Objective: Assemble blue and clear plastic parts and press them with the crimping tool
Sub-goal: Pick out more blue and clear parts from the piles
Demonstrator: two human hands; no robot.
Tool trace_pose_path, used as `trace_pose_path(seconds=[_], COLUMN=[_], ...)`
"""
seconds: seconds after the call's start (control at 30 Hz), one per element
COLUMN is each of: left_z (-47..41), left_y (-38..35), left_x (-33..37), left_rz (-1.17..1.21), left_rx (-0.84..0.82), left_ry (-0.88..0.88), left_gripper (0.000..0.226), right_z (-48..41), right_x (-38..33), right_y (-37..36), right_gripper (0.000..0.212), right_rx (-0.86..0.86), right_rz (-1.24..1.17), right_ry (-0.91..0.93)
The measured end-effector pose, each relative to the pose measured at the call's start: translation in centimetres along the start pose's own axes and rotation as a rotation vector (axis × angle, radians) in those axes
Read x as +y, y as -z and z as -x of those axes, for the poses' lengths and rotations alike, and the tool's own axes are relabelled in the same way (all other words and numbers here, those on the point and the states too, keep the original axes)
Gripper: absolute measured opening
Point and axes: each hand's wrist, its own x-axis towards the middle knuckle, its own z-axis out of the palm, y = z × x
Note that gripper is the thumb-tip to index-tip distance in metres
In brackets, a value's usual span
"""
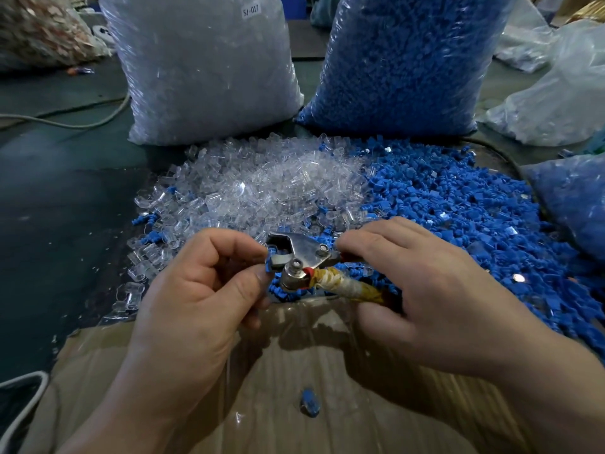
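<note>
Nearest you, a sheet of cardboard (262, 371) covers the near edge of the surface (65, 208), and one loose blue piece (309, 403) lies on it between your wrists. Just beyond that, your left hand (196, 290) has its fingers curled, thumb and forefinger pinching a small blue part (269, 262) at the mouth of the crimping tool (304, 255). The jaws sit around that part, though it is not clear whether they bite it fully. Your right hand (425, 283) is wrapped round the tool's handles, the lower of which is bound in yellowed tape, and the metal head points left toward your other hand. Past the far edge of the cardboard, a heap of clear parts (262, 185) spreads over the middle of the surface. A heap of blue parts (458, 208) touches it on the right, the two mixing along their border. Behind the heaps, toward the far edge, a full bag of clear parts (206, 67) with a white label (251, 10) stands on the left. A full bag of blue parts (402, 60) stands near it on the right. A pale cable (65, 121) runs across the far left of the surface.
</note>
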Motion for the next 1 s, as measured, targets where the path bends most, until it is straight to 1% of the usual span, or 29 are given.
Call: trace_pose_path(seconds=[0.2, 0.37, 0.43, 0.53, 0.6, 0.63, 0.7, 0.8, 0.9, 1.0], left_z=[0.5, 0.6, 0.7, 0.5, 0.2, 0.0, 0.0, 0.4, 0.5, 0.7], left_y=[-0.5, -0.4, -0.4, -0.2, 0.2, 0.3, 0.3, -0.1, -0.3, -0.5], left_x=[0.5, 0.8, 0.9, 0.8, 0.3, 0.1, -0.1, -0.4, -0.6, -0.3], left_rz=[0.028, 0.047, -0.007, -0.160, -0.245, -0.267, -0.309, -0.413, -0.433, -0.404], left_rx=[0.019, 0.033, 0.039, 0.081, 0.091, 0.075, 0.019, -0.034, -0.019, -0.012], left_ry=[0.065, 0.056, 0.044, 0.038, 0.091, 0.136, 0.218, 0.233, 0.227, 0.214], left_gripper=[0.018, 0.016, 0.017, 0.016, 0.026, 0.031, 0.031, 0.024, 0.024, 0.022], right_z=[-0.3, -0.3, -0.2, -0.1, -0.3, -0.4, -1.0, -1.7, -2.1, -1.9], right_x=[-0.2, -0.5, -0.4, 0.1, 0.6, 0.9, 1.3, 1.9, 2.2, 2.2], right_y=[-0.2, -0.1, -0.1, 0.0, 0.0, -0.1, -0.3, -0.6, -0.8, -0.7], right_gripper=[0.055, 0.052, 0.053, 0.058, 0.063, 0.065, 0.068, 0.072, 0.072, 0.065], right_rx=[-0.014, -0.009, -0.008, -0.017, -0.019, -0.016, -0.047, -0.111, -0.138, -0.128], right_rz=[0.063, 0.070, 0.054, 0.090, 0.167, 0.204, 0.257, 0.296, 0.313, 0.311], right_ry=[-0.004, -0.004, -0.005, -0.050, -0.098, -0.123, -0.182, -0.240, -0.252, -0.247])
